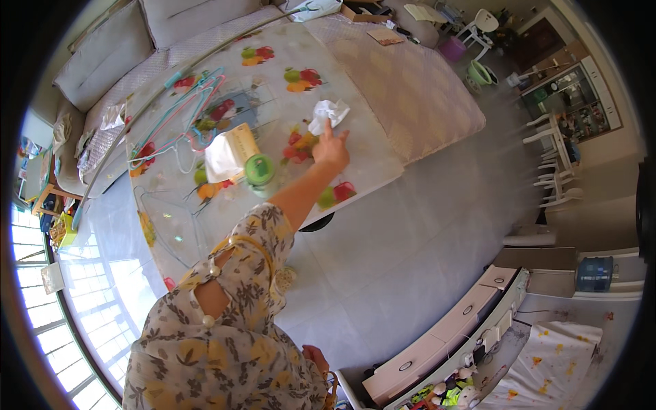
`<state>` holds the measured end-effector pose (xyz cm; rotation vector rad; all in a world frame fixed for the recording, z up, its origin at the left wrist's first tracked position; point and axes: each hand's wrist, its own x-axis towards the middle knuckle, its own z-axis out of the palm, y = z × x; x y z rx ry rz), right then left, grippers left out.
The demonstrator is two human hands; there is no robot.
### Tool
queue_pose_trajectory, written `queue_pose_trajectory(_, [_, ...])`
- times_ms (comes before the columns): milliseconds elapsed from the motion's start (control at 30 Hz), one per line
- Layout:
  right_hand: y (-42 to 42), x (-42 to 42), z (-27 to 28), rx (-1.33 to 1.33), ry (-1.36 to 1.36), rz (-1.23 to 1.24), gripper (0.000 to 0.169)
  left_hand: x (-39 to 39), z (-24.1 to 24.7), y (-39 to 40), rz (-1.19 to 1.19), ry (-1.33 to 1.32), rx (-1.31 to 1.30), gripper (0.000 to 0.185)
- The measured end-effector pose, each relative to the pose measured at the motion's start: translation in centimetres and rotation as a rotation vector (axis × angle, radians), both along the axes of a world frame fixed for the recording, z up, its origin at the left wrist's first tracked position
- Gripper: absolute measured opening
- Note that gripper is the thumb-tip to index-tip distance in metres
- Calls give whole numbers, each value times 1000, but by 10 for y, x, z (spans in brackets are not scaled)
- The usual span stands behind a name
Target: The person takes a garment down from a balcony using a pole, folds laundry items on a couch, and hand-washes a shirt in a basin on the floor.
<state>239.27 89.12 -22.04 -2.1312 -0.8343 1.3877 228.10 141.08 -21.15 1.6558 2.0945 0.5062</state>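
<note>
My left hand (330,152) reaches over the table, with its index finger at the lower edge of a crumpled white tissue (330,111). The thumb stands apart from the finger; whether the fingertip presses on the tissue is unclear. My right hand (316,359) hangs low beside my floral blouse (220,359), partly hidden, and nothing can be made out in it. Under the tissue is a fruit-patterned tablecloth (287,118). Left of my forearm stand a jar with a green lid (260,169) and a tissue pack (241,146) with a white sheet coming out.
Several plastic and wire hangers (179,120) lie on the table's left part, beside a long pole (174,79). A padded sofa (394,87) borders the far and right sides. Tiled floor (410,225) and a low drawer cabinet (446,333) are to the right.
</note>
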Motion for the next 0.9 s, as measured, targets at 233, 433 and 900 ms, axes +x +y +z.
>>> queue_pose_trajectory(233, [37,126,-46,107,656,-124,21,-22,-71,78,104,275,-154,16])
queue_pose_trajectory(433, [153,208,95,262,132,-183,20,70,33,-45,-203,-1069,-186,13])
queue_pose_trajectory(900, [365,365,72,115,549,545,23,285,133,-86,-796,-868,-813,47])
